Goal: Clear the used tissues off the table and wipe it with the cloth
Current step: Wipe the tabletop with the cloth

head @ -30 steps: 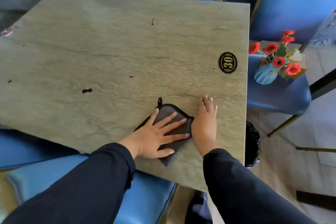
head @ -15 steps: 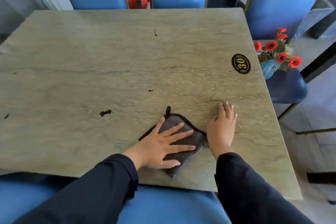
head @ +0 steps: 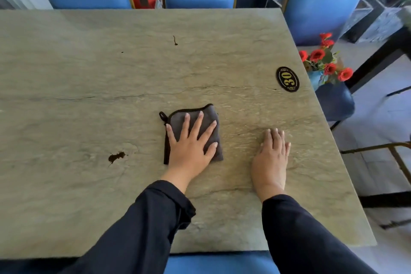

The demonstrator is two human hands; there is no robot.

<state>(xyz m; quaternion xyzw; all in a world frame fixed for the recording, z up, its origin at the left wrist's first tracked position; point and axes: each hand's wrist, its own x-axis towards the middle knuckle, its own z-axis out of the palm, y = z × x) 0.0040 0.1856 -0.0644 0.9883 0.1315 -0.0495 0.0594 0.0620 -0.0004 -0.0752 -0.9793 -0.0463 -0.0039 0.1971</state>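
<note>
Pressing flat: left grip [head: 191, 147], fingers spread, on grey cloth [head: 209, 118] mid-worktop toward the near edge | right grip [head: 270, 158] flat, fingers straight and together, on bare worktop [head: 89, 73] beside it | step: wiping; next likely sweep left to dark stain [head: 116, 156] | no tissues seen; worktop's left edge cut off

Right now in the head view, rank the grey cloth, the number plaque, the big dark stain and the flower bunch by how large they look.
1. grey cloth, largest
2. flower bunch, though it sits lower and farther than the tabletop, so this is unsure
3. number plaque
4. dark stain, smallest
</note>
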